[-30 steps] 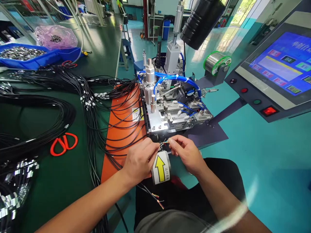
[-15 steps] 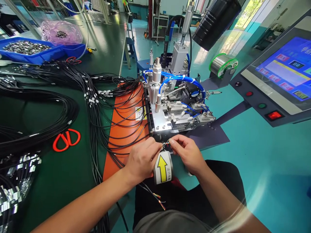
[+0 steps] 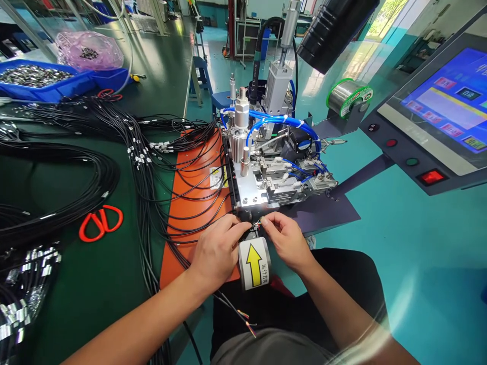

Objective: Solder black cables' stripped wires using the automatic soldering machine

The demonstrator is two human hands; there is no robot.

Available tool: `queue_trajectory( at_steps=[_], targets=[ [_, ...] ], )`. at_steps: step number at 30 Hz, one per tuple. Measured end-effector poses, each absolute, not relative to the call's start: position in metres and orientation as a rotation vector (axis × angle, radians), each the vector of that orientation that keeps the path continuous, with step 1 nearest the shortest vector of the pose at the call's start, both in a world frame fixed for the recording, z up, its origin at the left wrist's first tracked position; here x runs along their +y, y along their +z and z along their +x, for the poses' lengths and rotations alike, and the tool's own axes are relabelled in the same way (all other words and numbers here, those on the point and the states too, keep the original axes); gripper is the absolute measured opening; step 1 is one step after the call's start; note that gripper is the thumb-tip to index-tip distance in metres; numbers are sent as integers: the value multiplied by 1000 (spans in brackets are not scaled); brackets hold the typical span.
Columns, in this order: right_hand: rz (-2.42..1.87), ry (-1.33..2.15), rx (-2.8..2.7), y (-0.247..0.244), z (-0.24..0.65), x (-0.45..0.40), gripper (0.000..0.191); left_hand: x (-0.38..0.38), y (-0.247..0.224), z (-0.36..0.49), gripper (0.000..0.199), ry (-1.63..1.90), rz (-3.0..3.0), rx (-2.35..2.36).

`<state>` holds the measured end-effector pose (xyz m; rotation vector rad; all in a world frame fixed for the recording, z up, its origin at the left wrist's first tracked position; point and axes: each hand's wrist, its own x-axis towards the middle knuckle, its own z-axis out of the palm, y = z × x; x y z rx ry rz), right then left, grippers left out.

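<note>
At the front of the soldering machine (image 3: 266,175), my left hand (image 3: 215,248) pinches a black cable close to its end, the cable itself mostly covered by the fingers. Thin coloured wires (image 3: 257,223) fan out from that end. My right hand (image 3: 289,241) has thumb and forefinger closed on the wire tips. Between the hands, just below the wires, is a round drum with a yellow arrow label (image 3: 254,263). Beneath my left wrist hang more cable ends with stripped coloured wires (image 3: 247,324).
Black cables (image 3: 140,203) run over an orange plate (image 3: 198,203) and the green table. Red-handled scissors (image 3: 101,223) lie left. Blue trays (image 3: 34,83) of small metal parts stand at the back. A solder spool (image 3: 348,99) and a control screen (image 3: 449,101) are on the right.
My left fingers have shifted slightly and opened out a little from the wires. Both hands stay at the front of the machine. The whole view has moved a little.
</note>
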<state>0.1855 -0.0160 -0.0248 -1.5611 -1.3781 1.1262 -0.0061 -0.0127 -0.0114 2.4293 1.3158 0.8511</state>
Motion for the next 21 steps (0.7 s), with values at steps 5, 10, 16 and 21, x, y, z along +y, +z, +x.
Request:
queue_trajectory(
  at_steps=[5,10,16,21],
  targets=[
    [-1563,1146,-1370,-25,185,-17,28,-13,-10,-5,24,827,2441,1339],
    [-1557,1163,-1350,-26,183,-17,28,-12,-10,-4,26,823,2453,1342],
    [-1555,1163,-1346,-28,182,-17,29,-12,-12,-4,26,799,2476,1369],
    [-1552,1166,-1341,-26,182,-17,29,-12,-11,-4,28,771,2477,1387]
  ],
)
